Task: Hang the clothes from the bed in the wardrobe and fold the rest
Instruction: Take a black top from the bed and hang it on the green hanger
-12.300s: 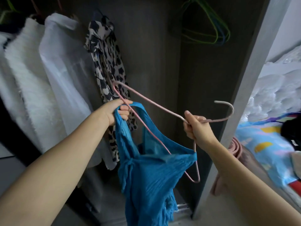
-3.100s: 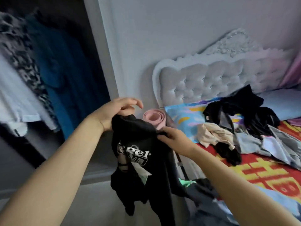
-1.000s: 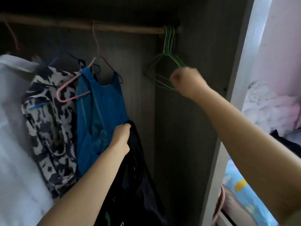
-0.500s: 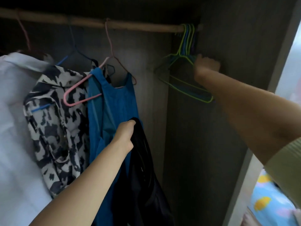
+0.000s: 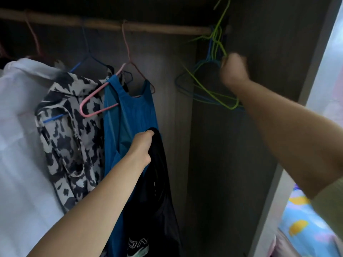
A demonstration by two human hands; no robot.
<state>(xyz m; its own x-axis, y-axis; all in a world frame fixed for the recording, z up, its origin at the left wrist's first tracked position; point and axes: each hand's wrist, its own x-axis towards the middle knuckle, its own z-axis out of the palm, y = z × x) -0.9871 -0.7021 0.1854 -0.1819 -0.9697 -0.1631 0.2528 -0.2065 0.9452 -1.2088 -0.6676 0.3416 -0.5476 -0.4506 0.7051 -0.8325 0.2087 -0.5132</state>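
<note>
Inside the wardrobe my left hand (image 5: pixel 142 147) grips the top of a black garment (image 5: pixel 157 204) with a white print, which hangs down in front of the blue top (image 5: pixel 128 115) on a pink hanger (image 5: pixel 96 101). My right hand (image 5: pixel 233 69) is raised at the right end of the wooden rail (image 5: pixel 148 28) and holds a green wire hanger (image 5: pixel 213 89), whose hook stands lifted above the rail. Several more green and blue hangers (image 5: pixel 187 84) stay bunched on the rail beside it.
A black-and-white patterned garment (image 5: pixel 70 134) and a white garment (image 5: pixel 20 141) hang to the left. The wardrobe's side panel (image 5: pixel 259 127) and its pale door frame (image 5: pixel 319 75) stand on the right. A corner of the colourful bedding (image 5: pixel 304 232) shows bottom right.
My right hand reached the bunch of hangers, closed on a green one and lifted its hook off the rail. My left hand has kept hold of the black garment.
</note>
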